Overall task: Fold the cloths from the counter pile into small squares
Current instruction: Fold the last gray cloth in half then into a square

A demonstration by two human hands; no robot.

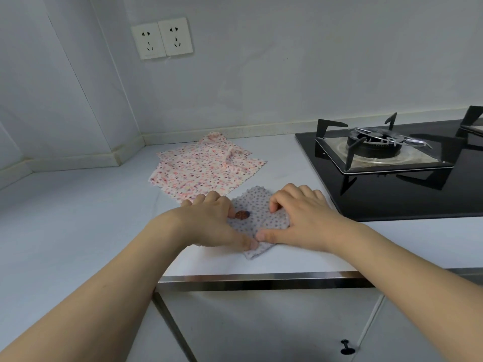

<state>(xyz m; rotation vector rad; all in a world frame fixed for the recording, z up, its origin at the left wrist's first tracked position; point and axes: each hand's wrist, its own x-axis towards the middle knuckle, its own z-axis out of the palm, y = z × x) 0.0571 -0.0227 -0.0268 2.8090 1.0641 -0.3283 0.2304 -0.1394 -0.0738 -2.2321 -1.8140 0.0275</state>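
A small blue-dotted cloth (257,214) lies folded on the white counter (78,218) near its front edge. My left hand (209,220) grips its left side, fingers curled over the edge and thumb pressed on the near corner. My right hand (300,218) holds the right side the same way, its thumb meeting the left thumb. Behind them, a pile of pink flowered cloths (203,168) lies loosely spread, with its near edge just past my left fingers.
A black glass gas hob (405,184) with a burner and metal pan supports (373,147) sits at the right. Two wall sockets (162,39) are above. The counter's metal front edge (261,279) runs over cabinet doors.
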